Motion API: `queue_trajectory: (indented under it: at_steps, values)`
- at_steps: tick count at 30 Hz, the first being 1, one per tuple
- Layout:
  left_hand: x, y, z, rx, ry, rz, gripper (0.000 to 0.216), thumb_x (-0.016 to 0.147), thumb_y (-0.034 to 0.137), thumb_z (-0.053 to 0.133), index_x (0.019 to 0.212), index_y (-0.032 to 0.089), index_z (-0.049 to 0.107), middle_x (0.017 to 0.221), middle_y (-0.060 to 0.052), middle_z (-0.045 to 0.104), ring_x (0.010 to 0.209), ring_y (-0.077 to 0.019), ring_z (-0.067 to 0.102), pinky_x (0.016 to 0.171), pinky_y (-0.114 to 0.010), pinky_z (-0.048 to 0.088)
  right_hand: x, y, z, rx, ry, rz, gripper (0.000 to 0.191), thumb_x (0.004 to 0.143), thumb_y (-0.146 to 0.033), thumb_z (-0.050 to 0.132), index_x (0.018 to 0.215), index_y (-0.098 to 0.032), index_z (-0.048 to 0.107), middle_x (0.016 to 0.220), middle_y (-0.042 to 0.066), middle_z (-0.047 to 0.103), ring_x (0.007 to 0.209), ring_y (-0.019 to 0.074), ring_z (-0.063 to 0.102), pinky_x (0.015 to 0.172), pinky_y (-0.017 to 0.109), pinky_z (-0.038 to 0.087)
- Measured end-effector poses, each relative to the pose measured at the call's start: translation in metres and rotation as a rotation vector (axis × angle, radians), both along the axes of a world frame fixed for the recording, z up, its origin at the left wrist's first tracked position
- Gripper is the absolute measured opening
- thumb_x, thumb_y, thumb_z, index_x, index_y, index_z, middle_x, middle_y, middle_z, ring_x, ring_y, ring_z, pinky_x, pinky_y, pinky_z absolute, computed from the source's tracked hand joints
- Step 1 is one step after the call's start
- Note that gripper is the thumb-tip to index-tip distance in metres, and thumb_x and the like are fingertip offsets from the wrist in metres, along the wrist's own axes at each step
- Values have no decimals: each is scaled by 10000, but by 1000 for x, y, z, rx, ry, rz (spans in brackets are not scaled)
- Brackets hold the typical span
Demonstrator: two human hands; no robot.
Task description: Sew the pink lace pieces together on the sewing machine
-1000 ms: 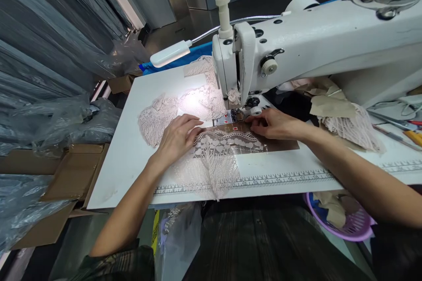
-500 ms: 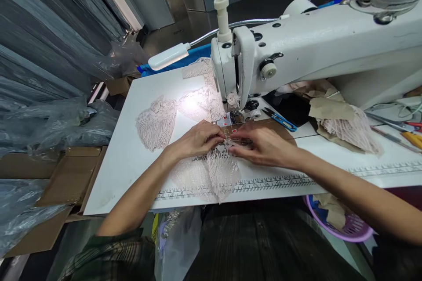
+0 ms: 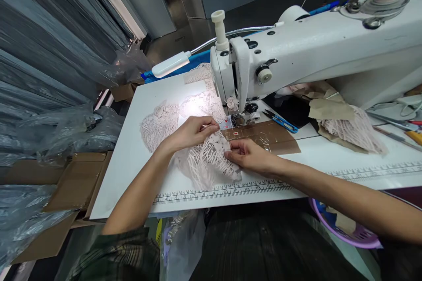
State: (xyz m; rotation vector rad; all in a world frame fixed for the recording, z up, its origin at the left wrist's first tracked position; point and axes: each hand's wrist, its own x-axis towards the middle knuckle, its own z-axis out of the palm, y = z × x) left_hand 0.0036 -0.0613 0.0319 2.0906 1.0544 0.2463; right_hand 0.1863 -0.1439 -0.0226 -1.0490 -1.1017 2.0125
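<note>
Hands (image 3: 191,134) both pinching pale lace (image 3: 216,154); purple basket (image 3: 359,241) holding beige scraps (image 3: 344,223).

Ruler scale (image 3: 260,187), printed along the near edge of the desk (image 3: 120,195), running from seven o'clock toward three and interrupted by a forearm. Two numerals are legible: 10, near half past five, and 12, at five o'clock. The remaining figures are too small or blurred to read. A small red mark (image 3: 235,133), near the dial's centre on the brown strip (image 3: 280,138), is likewise indistinct.
</note>
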Motion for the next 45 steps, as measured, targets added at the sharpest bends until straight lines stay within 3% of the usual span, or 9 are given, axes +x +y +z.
queue_trajectory:
  at_steps: [4, 8, 11, 15, 19, 24, 34, 40, 45]
  values:
    - [29, 19, -9, 233, 239, -178, 252, 897, 392, 564, 831, 172, 668, 649, 2, 588, 525, -101, 478, 507, -233, 318, 4, -8, 4, -229, -2, 0, 202, 824, -293, 706, 795, -166, 552, 738, 18, 654, 652, 110, 623, 666, 245, 557]
    - [30, 18, -29, 720, 319, -19, 311, 885, 450, 604, 910, 140, 624, 795, -60, 613, 624, -157, 528, 501, -249, 322, 43, -13, 12, -123, -251, 234, 219, 897, -348, 613, 830, -142, 581, 866, 88, 688, 734, 163, 678, 601, 253, 564]
    - [7, -1, -33, 1011, 126, -125, 292, 918, 429, 563, 856, 145, 589, 766, -50, 601, 615, -152, 524, 497, -254, 380, 72, -5, 13, 308, -644, 212, 218, 943, -309, 495, 877, -149, 629, 790, 65, 677, 661, 164, 646, 546, 252, 503]
    - [-18, -40, -34, 842, -38, -570, 215, 907, 359, 583, 945, 148, 575, 943, -80, 661, 821, -184, 624, 681, -323, 536, 77, 19, 0, 1069, -926, 61, 327, 958, -253, 428, 1207, -170, 623, 1026, 116, 653, 891, 230, 604, 791, 364, 493]
    - [-14, -64, -47, 1056, -61, -546, 72, 931, 97, 476, 901, 130, 533, 845, -79, 677, 694, -158, 612, 630, -299, 521, 60, 38, -16, 1402, -954, 234, 378, 960, -270, 446, 1310, -212, 576, 1089, 141, 590, 938, 264, 529, 832, 437, 456]
    - [5, -63, -61, 1134, -130, -505, 137, 977, 248, 489, 922, 130, 534, 689, -28, 621, 588, -142, 567, 561, -272, 492, 57, 43, -22, 1408, -965, 220, 354, 956, -282, 463, 1274, -206, 598, 1042, 141, 575, 908, 260, 512, 846, 465, 441]
    - [-1, -54, -48, 739, -296, -355, 272, 963, 376, 511, 956, 133, 633, 1014, -130, 670, 906, -191, 652, 747, -328, 570, 69, 27, -17, 1263, -662, 3, 266, 911, -195, 478, 1094, -170, 669, 1025, 106, 637, 962, 213, 600, 865, 373, 500]
    - [5, -27, -53, 664, 81, -337, 604, 902, 546, 556, 1325, 123, 478, 1377, -195, 516, 1261, -312, 510, 1061, -541, 404, 58, 16, -22, 1390, -890, 118, 316, 940, -301, 510, 1181, -159, 655, 1160, 137, 625, 1081, 305, 531, 912, 519, 439]
    - [-9, -22, -45, 756, 110, -304, 692, 867, 612, 558, 1358, 139, 441, 1416, -213, 464, 1270, -354, 482, 1012, -580, 412, 59, 26, -25, 1337, -878, 101, 361, 960, -307, 491, 1279, -185, 607, 1224, 124, 616, 1093, 297, 526, 927, 519, 434]
